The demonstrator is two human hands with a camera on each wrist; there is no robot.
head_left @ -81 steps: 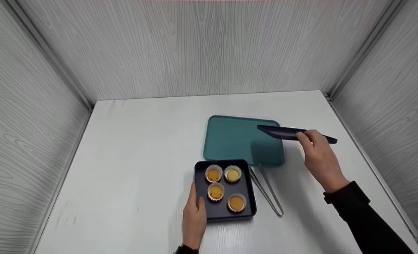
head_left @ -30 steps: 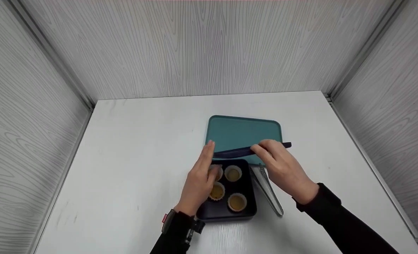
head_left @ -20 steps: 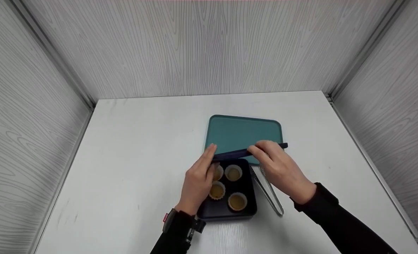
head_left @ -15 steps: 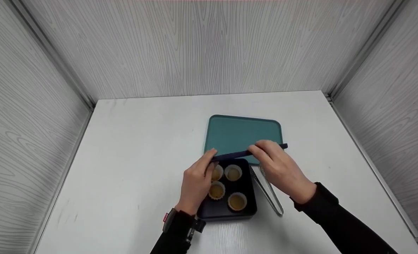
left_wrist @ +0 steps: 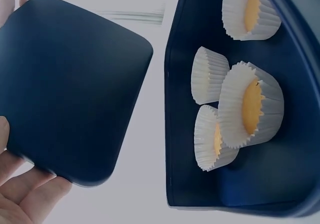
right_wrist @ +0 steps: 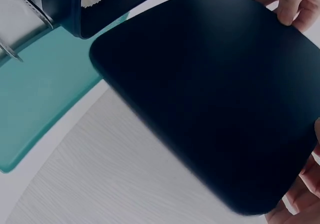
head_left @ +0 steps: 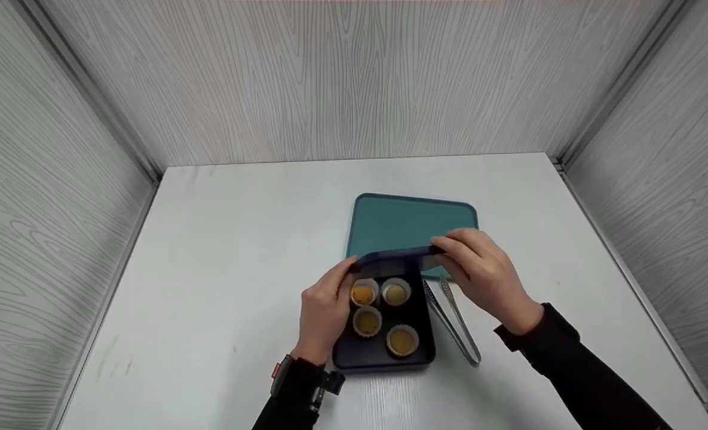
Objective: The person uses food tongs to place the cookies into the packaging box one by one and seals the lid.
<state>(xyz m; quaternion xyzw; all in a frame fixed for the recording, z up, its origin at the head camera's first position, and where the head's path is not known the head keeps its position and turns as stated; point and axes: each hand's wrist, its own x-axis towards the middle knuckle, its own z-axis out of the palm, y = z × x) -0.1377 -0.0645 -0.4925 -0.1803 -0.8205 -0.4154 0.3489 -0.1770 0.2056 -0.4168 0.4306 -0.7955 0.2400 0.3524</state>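
Note:
A dark blue lid (head_left: pixel 394 255) is held between both hands above the far edge of a matching square box (head_left: pixel 383 361). The left hand (head_left: pixel 322 310) pinches the lid's left edge and the right hand (head_left: pixel 486 276) grips its right edge. In both wrist views the lid's flat face shows, apart from the box, with fingertips (left_wrist: pixel 45 191) along its edges. Inside the box stand several small cakes (head_left: pixel 367 322) with yellow-orange tops, in white pleated paper cups.
A green tray (head_left: pixel 410 218) lies behind the box, partly hidden by the lid and right hand. Metal tongs (head_left: pixel 458 327) lie just right of the box. Wood-grain panels (head_left: pixel 342 77) bound the white table (head_left: pixel 228 251) at the back and sides.
The right hand has brought the lid leftward from over the tray's right side. The left hand has left the box's side and taken the lid's left edge. Lately the lid has tilted.

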